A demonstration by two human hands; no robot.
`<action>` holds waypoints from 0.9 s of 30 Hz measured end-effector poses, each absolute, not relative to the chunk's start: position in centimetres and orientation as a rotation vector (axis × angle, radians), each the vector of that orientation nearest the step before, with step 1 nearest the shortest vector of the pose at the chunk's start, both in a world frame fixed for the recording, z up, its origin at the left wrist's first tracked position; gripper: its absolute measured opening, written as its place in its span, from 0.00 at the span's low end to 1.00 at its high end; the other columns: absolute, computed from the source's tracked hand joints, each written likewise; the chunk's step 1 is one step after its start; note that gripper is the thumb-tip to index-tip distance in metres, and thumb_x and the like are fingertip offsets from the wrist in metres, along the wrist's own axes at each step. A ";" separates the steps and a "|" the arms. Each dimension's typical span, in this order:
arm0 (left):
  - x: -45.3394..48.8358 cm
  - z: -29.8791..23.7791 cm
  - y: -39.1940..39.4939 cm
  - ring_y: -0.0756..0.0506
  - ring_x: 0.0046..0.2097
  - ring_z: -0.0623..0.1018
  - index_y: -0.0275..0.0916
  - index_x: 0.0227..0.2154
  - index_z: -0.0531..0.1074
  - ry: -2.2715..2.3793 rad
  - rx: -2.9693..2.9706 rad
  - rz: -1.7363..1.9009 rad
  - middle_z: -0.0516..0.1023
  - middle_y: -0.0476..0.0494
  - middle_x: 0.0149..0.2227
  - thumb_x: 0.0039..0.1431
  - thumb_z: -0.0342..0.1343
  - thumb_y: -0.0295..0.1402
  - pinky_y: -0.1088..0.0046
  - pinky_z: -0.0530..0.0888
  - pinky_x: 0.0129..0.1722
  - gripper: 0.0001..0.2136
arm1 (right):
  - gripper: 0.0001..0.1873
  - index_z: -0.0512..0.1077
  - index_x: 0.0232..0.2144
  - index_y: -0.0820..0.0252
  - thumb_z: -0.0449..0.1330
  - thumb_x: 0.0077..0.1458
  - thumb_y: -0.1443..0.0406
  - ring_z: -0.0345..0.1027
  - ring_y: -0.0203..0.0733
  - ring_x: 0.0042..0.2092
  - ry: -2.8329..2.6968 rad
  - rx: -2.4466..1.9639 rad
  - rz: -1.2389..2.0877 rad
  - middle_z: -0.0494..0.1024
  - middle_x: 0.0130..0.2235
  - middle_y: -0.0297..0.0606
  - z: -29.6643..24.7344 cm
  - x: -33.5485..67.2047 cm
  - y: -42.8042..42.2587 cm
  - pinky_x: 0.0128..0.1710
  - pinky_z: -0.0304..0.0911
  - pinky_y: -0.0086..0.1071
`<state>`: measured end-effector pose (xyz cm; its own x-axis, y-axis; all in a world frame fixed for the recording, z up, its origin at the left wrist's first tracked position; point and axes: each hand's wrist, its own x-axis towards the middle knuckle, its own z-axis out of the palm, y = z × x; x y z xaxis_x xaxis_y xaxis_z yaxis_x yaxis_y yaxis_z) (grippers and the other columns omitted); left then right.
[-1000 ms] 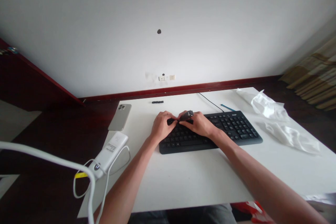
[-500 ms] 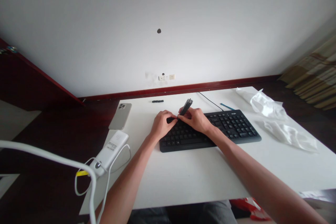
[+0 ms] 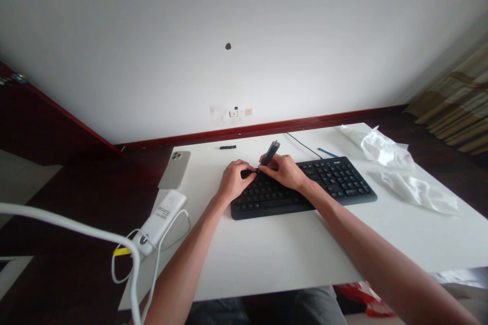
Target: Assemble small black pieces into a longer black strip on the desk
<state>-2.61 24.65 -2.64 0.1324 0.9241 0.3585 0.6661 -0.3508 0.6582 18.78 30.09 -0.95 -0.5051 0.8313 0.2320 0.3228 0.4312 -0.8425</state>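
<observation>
A black keyboard (image 3: 274, 203) lies slightly slanted on the white table, with both hands over its left half. My right hand (image 3: 282, 170) is closed around a dark pen-like tool (image 3: 271, 152), held tilted with its grey upper end raised. Its lower tip meets the fingers of my left hand (image 3: 237, 179) near the keyboard's upper left keys. That hand is closed in a pinch there; whatever lies between the fingertips is too small and covered to name. Behind the keyboard, a short row of small black pieces like keycaps (image 3: 227, 147) rests on the table.
Left on the table (image 3: 244, 259) are a phone (image 3: 175, 170) and a white power bank (image 3: 162, 221) with a looped cable. A white cable (image 3: 68, 221) crosses the lower left. A thin blue stick (image 3: 328, 153) lies behind the keyboard; crumpled clear plastic (image 3: 415, 190) lies at the right.
The view has shifted slightly. Both hands stay at the same keyboard spot, and the pen-like tool keeps nearly the same tilt.
</observation>
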 end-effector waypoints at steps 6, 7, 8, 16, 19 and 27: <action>-2.1 -2.0 24.4 0.43 0.47 0.78 0.43 0.37 0.79 1.551 2.182 1.074 0.81 0.48 0.41 0.63 0.63 0.29 0.62 0.74 0.53 0.02 | 0.13 0.77 0.42 0.59 0.64 0.59 0.57 0.81 0.46 0.37 -1.927 -1.039 0.853 0.85 0.37 0.40 -0.6 19.7 30.4 0.41 0.77 0.36; -2.2 -1.9 24.4 0.43 0.47 0.78 0.43 0.38 0.78 1.553 2.190 1.076 0.82 0.47 0.41 0.64 0.62 0.29 0.61 0.74 0.53 0.02 | 0.14 0.77 0.42 0.59 0.64 0.59 0.57 0.81 0.46 0.36 -1.913 -1.051 0.839 0.85 0.36 0.40 -0.6 19.9 30.5 0.41 0.77 0.37; -2.3 -1.7 24.4 0.42 0.47 0.78 0.43 0.38 0.78 1.559 2.192 1.077 0.82 0.47 0.42 0.65 0.61 0.30 0.61 0.73 0.53 0.03 | 0.14 0.77 0.42 0.59 0.64 0.59 0.56 0.81 0.47 0.36 -1.901 -1.063 0.830 0.84 0.35 0.40 -0.6 20.0 30.6 0.42 0.77 0.37; -5.6 -1.6 25.2 0.41 0.49 0.76 0.43 0.38 0.77 1.872 2.208 1.050 0.81 0.45 0.43 0.65 0.59 0.29 0.60 0.73 0.53 0.03 | 0.14 0.76 0.43 0.60 0.64 0.59 0.57 0.81 0.47 0.36 -1.864 -1.066 0.871 0.84 0.33 0.39 -1.3 20.9 31.2 0.43 0.77 0.39; -6.3 -1.4 25.7 0.39 0.50 0.75 0.45 0.34 0.79 2.040 2.211 1.016 0.81 0.46 0.44 0.60 0.64 0.30 0.57 0.71 0.55 0.02 | 0.14 0.77 0.43 0.60 0.64 0.59 0.57 0.81 0.47 0.35 -1.893 -1.084 0.842 0.83 0.31 0.38 -1.3 20.9 31.2 0.41 0.76 0.38; -5.6 -0.1 30.5 0.35 0.54 0.72 0.45 0.28 0.81 2.106 2.356 0.863 0.80 0.45 0.48 0.55 0.65 0.30 0.52 0.68 0.55 0.03 | 0.14 0.77 0.42 0.59 0.64 0.58 0.56 0.79 0.45 0.33 -1.918 -1.104 0.840 0.82 0.30 0.37 -1.1 21.0 31.0 0.38 0.74 0.36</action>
